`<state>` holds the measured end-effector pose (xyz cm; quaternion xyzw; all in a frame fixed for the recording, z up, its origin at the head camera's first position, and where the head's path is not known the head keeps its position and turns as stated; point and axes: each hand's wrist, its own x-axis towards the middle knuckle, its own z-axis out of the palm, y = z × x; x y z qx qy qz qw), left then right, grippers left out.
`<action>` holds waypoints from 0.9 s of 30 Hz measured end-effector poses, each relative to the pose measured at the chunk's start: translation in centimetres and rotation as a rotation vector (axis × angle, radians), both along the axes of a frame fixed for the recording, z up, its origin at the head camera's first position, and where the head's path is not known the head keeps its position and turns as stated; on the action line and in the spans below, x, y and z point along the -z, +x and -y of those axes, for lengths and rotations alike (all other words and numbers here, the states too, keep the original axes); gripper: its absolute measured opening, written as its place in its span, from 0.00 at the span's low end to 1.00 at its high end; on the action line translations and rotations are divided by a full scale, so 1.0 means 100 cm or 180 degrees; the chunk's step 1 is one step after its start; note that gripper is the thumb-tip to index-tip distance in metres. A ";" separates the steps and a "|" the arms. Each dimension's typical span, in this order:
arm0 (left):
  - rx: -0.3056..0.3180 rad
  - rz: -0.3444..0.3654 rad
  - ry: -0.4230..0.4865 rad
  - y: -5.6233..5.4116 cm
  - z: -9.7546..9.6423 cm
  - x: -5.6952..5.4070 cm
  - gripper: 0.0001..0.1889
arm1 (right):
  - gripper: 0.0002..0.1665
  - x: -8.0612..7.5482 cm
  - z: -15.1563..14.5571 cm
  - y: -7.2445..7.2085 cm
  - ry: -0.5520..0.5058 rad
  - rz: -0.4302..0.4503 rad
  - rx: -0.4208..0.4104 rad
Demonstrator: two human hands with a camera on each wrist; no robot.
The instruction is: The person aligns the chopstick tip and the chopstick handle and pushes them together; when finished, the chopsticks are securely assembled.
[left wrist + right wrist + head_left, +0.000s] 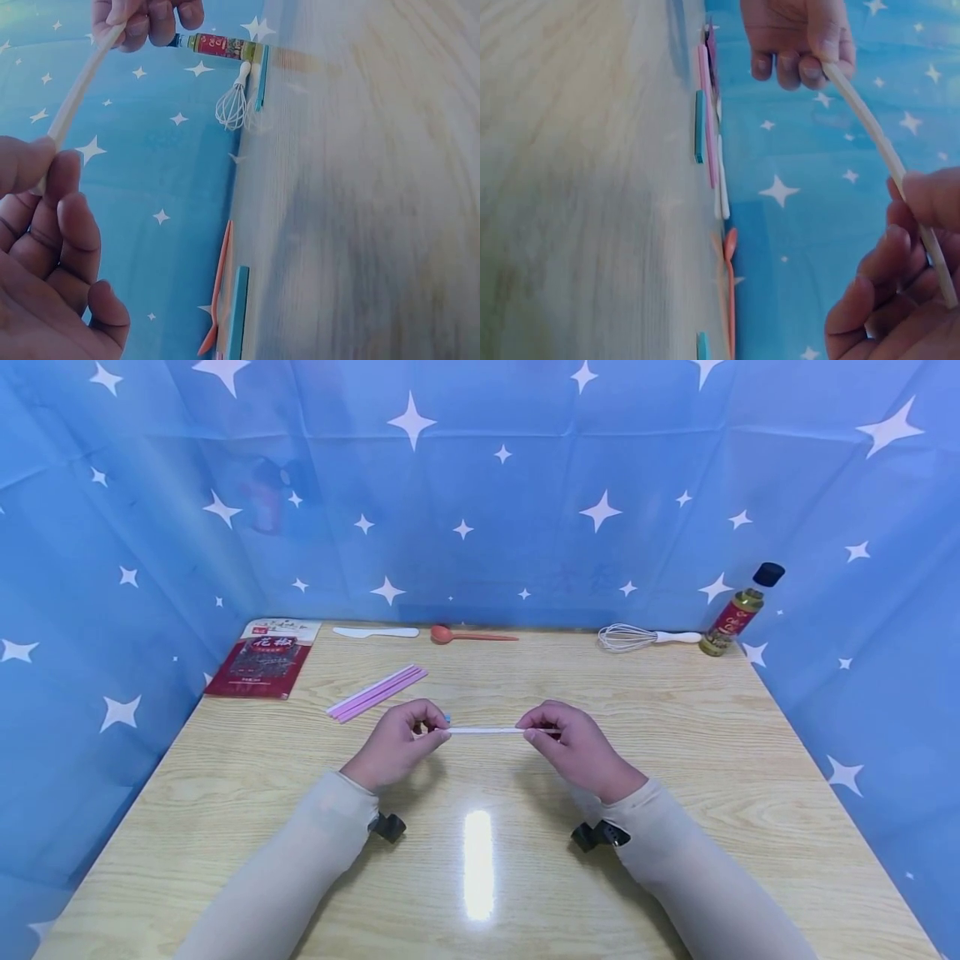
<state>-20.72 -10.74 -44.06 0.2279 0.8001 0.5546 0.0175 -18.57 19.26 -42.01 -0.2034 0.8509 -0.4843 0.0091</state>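
Observation:
Both hands hold a thin pale stick (pixel 486 730) level above the table, one near each end. My left hand (pixel 401 742) pinches its left end between thumb and index finger, the other fingers loosely curled. My right hand (pixel 576 747) pinches it towards the right, and a short length runs on past the fingers. Seen from the right wrist, the stick (pixel 864 112) looks slightly bent. Teal strips, one (pixel 238 311) low in the left wrist view and one (pixel 700 126) in the right wrist view, are almost wholly hidden behind the hands in the head view.
Behind my left hand lie pink and white sticks (pixel 378 693). Along the back edge are a red spice packet (pixel 262 660), a white knife (pixel 375 632), an orange-red spoon (pixel 444 634), a whisk (pixel 630 637) and an oil bottle (pixel 731 625). A blue starry curtain (pixel 510 568) hangs behind.

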 end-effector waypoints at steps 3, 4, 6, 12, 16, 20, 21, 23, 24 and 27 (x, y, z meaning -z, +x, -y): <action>-0.0013 -0.0022 -0.0003 0.001 -0.001 0.000 0.05 | 0.07 0.002 0.002 0.000 -0.0013 0.0006 -0.0005; -0.0020 -0.0023 -0.0007 0.001 -0.001 -0.001 0.05 | 0.07 0.002 0.002 0.000 -0.0013 -0.0002 -0.0003; -0.0043 -0.0035 -0.0037 0.000 -0.001 0.000 0.04 | 0.07 0.003 0.002 0.000 -0.0007 -0.0016 0.0023; -0.0103 -0.0120 -0.0213 -0.002 0.000 0.002 0.02 | 0.07 0.003 0.001 -0.002 -0.0032 0.0059 0.0097; -0.0136 -0.0199 -0.0211 -0.002 0.000 0.001 0.02 | 0.05 0.002 0.000 -0.003 -0.0140 0.0198 0.0151; -0.0101 -0.0247 -0.0144 0.000 -0.001 0.000 0.03 | 0.03 0.001 0.000 -0.003 -0.0226 0.0269 0.0109; -0.0085 -0.0256 -0.0129 0.000 -0.002 0.000 0.03 | 0.03 0.001 0.000 -0.003 -0.0245 0.0271 0.0077; -0.0064 -0.0290 -0.0116 0.001 -0.003 -0.001 0.04 | 0.03 0.002 0.000 -0.003 -0.0265 0.0265 0.0030; -0.0058 -0.0308 -0.0114 0.002 -0.003 -0.001 0.04 | 0.03 0.002 0.000 -0.003 -0.0270 0.0257 0.0012; -0.0025 -0.0347 -0.0108 0.004 -0.004 -0.003 0.04 | 0.03 0.001 0.000 -0.002 -0.0306 0.0234 -0.0052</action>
